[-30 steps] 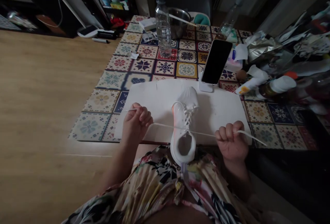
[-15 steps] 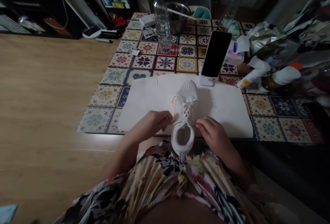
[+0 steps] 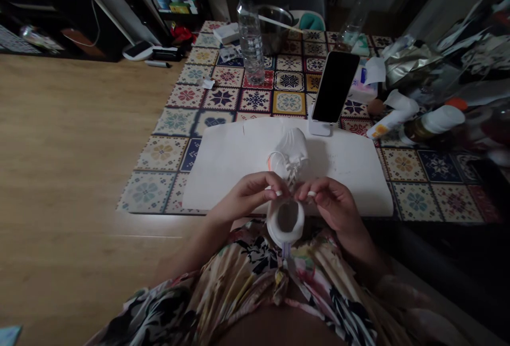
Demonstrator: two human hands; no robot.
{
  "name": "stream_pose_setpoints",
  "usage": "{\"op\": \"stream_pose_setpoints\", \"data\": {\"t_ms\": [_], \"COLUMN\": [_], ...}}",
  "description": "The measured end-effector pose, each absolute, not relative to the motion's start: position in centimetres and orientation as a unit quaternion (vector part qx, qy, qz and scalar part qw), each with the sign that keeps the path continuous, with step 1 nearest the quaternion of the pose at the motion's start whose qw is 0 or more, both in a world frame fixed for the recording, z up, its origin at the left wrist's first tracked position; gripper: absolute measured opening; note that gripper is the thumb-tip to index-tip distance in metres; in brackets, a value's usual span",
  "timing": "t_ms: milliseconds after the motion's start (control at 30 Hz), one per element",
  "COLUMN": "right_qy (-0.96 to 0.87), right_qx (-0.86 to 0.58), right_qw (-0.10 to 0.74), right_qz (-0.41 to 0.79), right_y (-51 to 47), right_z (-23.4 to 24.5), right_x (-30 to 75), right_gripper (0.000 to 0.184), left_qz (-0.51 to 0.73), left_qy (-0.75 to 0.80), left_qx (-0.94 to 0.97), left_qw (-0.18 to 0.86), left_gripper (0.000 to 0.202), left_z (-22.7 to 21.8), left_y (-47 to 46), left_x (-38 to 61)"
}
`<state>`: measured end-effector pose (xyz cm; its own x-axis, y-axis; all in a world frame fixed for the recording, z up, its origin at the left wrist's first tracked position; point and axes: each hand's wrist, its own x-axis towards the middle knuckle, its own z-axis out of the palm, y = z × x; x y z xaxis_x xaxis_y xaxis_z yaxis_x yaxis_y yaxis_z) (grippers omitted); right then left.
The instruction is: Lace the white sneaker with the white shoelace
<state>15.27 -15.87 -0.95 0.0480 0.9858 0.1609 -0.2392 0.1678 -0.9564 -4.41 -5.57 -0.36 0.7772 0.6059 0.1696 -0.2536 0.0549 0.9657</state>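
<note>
**Both hands pinched at the laces**

Your left hand and right hand each pinch a thin white lace just above the collar of the soft white sneaker. The shoe lies on a flat white sheet, heel toward your floral lap, over the patterned tile mat.

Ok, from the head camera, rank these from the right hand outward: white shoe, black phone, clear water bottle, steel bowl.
1. White shoe, touching the right hand.
2. Black phone, just beyond, on its stand.
3. Clear water bottle, far left of the phone.
4. Steel bowl, behind the bottle.
</note>
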Motion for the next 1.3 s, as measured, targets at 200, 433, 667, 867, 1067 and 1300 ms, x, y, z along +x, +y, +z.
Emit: {"op": "stream_pose_setpoints", "data": {"t_ms": [200, 433, 667, 867, 1067, 1300], "right_qy": [-0.509, -0.577, -0.661, -0.585, -0.553, -0.676], "right_qx": [-0.498, -0.502, -0.484, -0.519, -0.555, -0.545], "right_qw": [0.586, 0.58, 0.526, 0.565, 0.575, 0.471], "right_qz": [0.387, 0.281, 0.228, 0.264, 0.234, 0.152], "right_y": [-14.9, -15.2, -15.4, -15.7, -15.5, -15.6], "right_z": [-0.8, -0.2, 0.8, -0.3, -0.8, 0.1], "right_x": [13.7, 13.2, 13.3, 12.8, 12.7, 13.9], "right_gripper": [0.01, 0.012, 0.021, 0.014, 0.011, 0.013], "left_qz": [0.328, 0.356, 0.39, 0.371, 0.386, 0.413], "left_qy": [0.16, 0.198, 0.24, 0.215, 0.202, 0.207], "left_qx": [0.623, 0.545, 0.599, 0.637, 0.657, 0.687], "left_qw": [0.692, 0.733, 0.657, 0.641, 0.615, 0.561], "left_gripper": [0.022, 0.025, 0.029, 0.022, 0.013, 0.006], "left_z": [-0.7, -1.2, -1.4, -2.0, -2.4, -1.9], "left_y": [-6.6, -7.0, -7.3, -7.5, -7.8, -7.8], "left_x": [-2.8, -2.5, -2.5, -2.8, -3.0, -2.9]}}
